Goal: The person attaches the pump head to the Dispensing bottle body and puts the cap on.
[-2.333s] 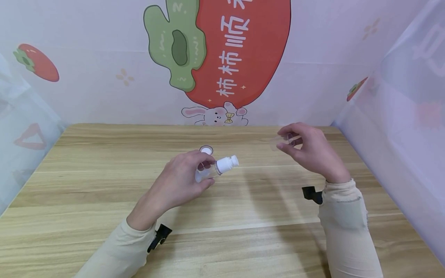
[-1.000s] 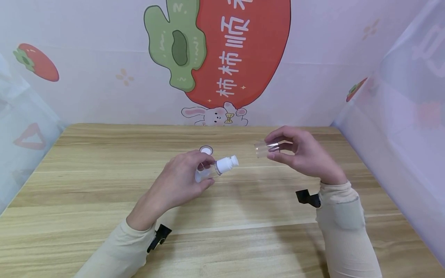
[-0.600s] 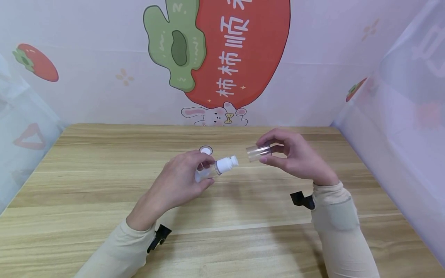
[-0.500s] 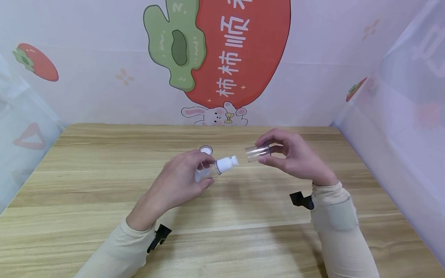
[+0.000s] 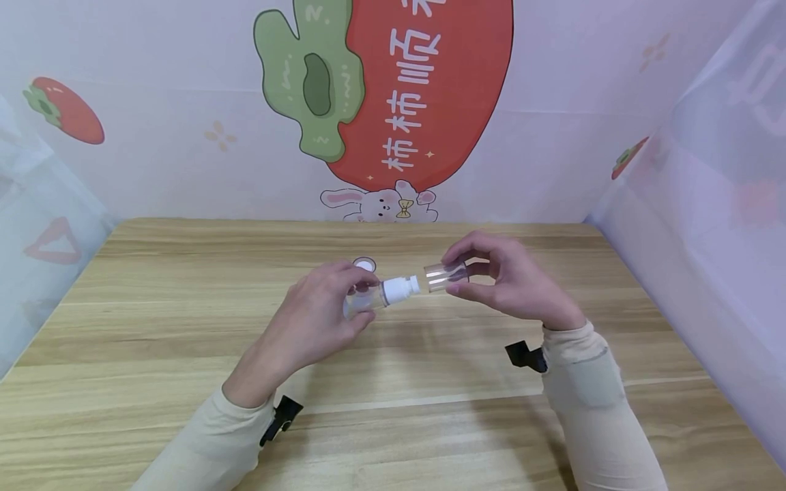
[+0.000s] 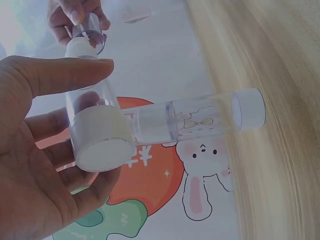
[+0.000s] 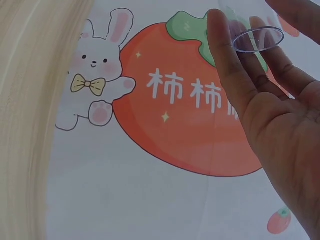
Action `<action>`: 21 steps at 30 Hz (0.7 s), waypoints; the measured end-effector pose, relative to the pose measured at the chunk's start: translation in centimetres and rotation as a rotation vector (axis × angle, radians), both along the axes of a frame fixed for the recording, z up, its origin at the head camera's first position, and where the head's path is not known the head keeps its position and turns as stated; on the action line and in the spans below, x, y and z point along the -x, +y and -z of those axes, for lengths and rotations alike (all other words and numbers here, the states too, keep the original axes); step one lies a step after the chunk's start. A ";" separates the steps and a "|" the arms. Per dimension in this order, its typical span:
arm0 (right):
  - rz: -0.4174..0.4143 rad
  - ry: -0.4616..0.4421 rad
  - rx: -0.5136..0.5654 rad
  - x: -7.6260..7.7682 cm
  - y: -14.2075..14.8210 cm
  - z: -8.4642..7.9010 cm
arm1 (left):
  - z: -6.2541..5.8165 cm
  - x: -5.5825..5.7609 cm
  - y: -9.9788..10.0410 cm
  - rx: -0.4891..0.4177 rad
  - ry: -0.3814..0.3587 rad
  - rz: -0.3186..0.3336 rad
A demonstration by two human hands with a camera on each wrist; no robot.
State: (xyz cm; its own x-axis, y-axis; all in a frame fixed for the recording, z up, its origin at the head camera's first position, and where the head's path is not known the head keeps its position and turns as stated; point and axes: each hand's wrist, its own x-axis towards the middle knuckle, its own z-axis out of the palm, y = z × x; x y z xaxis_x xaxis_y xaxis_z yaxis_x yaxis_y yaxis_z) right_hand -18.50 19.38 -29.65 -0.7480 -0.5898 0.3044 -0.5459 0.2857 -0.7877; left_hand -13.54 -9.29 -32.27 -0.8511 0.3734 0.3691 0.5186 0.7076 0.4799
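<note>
My left hand [image 5: 319, 300] grips a clear pump bottle [image 5: 367, 299] around its body, tilted so its white pump head [image 5: 400, 290] points right. Seen from the left wrist, the bottle's white base [image 6: 102, 142] faces the camera. Between thumb and fingers, my right hand [image 5: 500, 279] holds a clear cylindrical cap [image 5: 437, 277], whose left end sits just off the pump tip and roughly in line with it. Behind the left hand stands another clear bottle [image 6: 200, 120] with a white base; from the head view only its round top [image 5: 364, 265] shows.
Both hands are above a wooden table [image 5: 184, 382]. A pale printed cloth [image 5: 166, 157] hangs behind it, with more cloth at the left and right sides. Black wrist mounts [image 5: 282, 419] stick out from both sleeves.
The right hand has carried the clear cap leftward and slightly down, closing most of the gap to the pump head. The left hand and its bottle have hardly moved, with only a slight tilt.
</note>
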 end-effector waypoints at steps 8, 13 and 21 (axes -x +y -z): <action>-0.023 -0.011 0.009 0.0 -0.4 0.2 | 0.1 0.0 0.0 -0.007 0.016 -0.016; -0.021 -0.012 -0.003 -0.1 -0.6 0.3 | 0.1 0.1 0.0 -0.007 0.025 -0.018; -0.028 -0.028 -0.001 -0.1 -1.1 0.4 | 0.1 0.0 0.1 -0.012 0.026 -0.021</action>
